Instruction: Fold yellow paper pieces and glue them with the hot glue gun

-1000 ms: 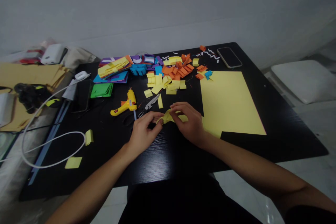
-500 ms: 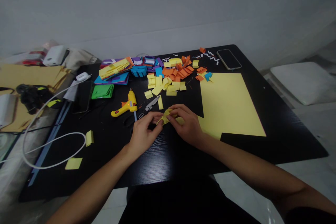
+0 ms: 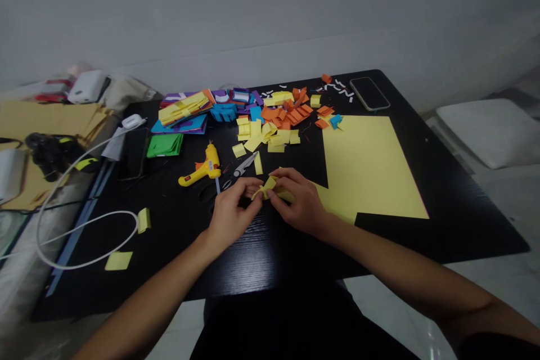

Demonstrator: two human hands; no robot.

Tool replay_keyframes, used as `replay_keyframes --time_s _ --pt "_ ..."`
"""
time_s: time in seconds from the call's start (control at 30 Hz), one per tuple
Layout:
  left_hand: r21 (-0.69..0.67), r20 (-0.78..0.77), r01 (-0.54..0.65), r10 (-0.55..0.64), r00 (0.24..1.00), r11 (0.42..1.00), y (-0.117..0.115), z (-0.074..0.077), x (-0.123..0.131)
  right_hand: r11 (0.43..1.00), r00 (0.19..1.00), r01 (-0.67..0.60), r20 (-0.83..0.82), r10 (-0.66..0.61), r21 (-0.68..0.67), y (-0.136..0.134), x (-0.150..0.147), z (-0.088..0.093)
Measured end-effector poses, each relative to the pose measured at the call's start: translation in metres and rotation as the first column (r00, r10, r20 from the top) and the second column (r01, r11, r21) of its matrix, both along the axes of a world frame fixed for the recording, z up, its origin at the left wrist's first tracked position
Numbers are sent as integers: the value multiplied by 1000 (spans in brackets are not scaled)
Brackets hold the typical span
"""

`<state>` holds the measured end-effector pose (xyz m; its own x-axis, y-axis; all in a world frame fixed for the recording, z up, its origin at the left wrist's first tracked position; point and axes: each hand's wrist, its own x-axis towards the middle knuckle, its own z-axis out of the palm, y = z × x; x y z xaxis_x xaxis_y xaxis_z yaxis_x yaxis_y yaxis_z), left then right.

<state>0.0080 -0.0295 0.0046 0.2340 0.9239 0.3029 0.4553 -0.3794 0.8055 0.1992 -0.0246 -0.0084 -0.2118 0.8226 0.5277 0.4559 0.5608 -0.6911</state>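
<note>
Yellow folded paper piece point(image 3: 269, 183): where is it, what step?

Up between both thumbs, over the black wood-grain table point(image 3: 261, 264). Left hand point(image 3: 234, 205) is pinching its left end, right hand point(image 3: 301, 202) is gripping its right; fingers are sitting narrow on it. I'm reading folding or fitting; crease detail is too small to tell.

Next move is calling for what?

Probably a steady left pinch, with the right fingers doing the fine work. Thin paper, so hard squeezing could crease it.

Room?

Open room is lying between the hands and the table's near edge. Ahead is tight: silver-bladed, dark-handled scissors point(image 3: 244, 165) are lying just past the left hand, yellow plastic glue gun point(image 3: 206, 167) further left, heap of small yellow paper pieces point(image 3: 266, 135) beyond. Large flat yellow paper sheet point(image 3: 371, 166) is reaching in at the right hand, apparently under it; sliding right could drag it.
</note>
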Motion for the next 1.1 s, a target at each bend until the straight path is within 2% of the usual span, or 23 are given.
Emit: replay_keyframes --time_s 0.23,0.47,0.7,1.1 --pt "-30 29 13 -12 1000 999 -1 -1 -1 999 999 -44 1 44 28 0 -2 -4" --pt "4 2 -6 6 1000 1000 -1 5 -1 999 1000 -9 8 8 54 -2 -4 -4" --pt "-109 -1 -25 25 1000 994 2 5 -2 998 1000 -22 1 22 53 -2 -3 -5" --pt "8 -57 32 -31 998 999 3 10 -3 994 1000 -12 -5 13 104 -3 -3 -5"
